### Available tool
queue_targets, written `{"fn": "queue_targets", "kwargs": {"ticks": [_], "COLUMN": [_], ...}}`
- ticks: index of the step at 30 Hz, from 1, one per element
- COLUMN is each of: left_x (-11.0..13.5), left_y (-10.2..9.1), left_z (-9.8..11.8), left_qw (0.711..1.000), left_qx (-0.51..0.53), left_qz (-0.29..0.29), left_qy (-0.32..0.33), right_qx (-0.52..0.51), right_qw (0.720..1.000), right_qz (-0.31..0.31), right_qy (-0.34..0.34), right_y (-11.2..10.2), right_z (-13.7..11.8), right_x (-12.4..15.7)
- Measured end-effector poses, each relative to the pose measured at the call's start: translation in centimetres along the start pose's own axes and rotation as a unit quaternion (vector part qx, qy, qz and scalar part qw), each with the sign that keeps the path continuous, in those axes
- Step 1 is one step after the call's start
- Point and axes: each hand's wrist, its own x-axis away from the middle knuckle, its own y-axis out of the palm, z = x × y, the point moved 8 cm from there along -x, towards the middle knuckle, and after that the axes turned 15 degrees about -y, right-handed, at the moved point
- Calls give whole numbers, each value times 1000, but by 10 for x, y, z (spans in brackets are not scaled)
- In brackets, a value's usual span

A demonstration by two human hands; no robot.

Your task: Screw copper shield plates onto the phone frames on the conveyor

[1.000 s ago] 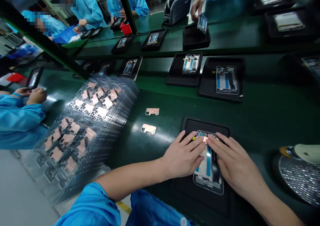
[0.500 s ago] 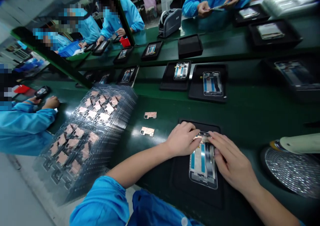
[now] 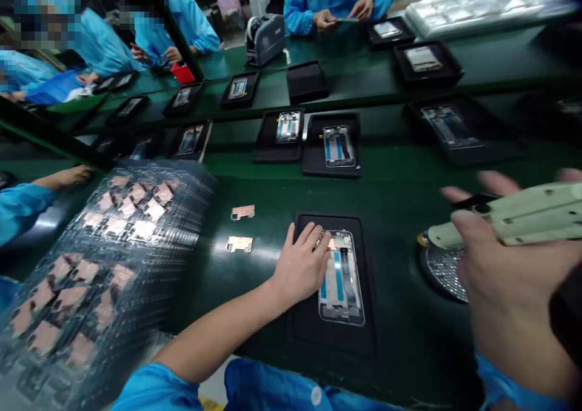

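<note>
Seen from the head camera, the left hand (image 3: 297, 268) lies flat with its grip open, fingers loosely spread; the fingertips (image 3: 314, 236) rest on the upper edge of a phone display frame (image 3: 341, 277) without clasping it. The frame lies face up in a black tray (image 3: 330, 338) on the green bench (image 3: 409, 368), its long axis running away from the person and tilting slightly.

The right hand (image 3: 509, 290) is raised above the bench, its grip closed wide around a pale green tool (image 3: 509, 220). The tool lies roughly crosswise, its narrower end pointing left above a round metal mesh dish (image 3: 443, 271). The hand is blurred, the tool's right end is cut off by the picture's edge, and its exact kind is hard to make out.

Two copper-coloured shields (image 3: 242, 212) lie left of the tray, beside a clear plastic tray stack (image 3: 122, 259).
</note>
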Motion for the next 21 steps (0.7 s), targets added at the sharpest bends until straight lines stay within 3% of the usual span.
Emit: {"fn": "queue_targets", "kwargs": {"ticks": [4, 8, 12, 21], "left_x": [-4, -8, -10, -15], "left_y": [4, 6, 6, 4], "left_z": [17, 30, 28, 22], "left_qw": [1000, 999, 998, 995], "left_qx": [17, 30, 62, 97], "left_qz": [-2, -15, -18, -19], "left_qy": [16, 33, 26, 30], "right_qx": [-25, 37, 43, 18], "right_qw": [998, 996, 995, 997], "right_qz": [23, 79, 94, 71], "right_qy": [62, 17, -6, -23], "right_y": [9, -15, -31, -18], "right_z": [-5, -9, -1, -1], "right_x": [-16, -12, 0, 5]}}
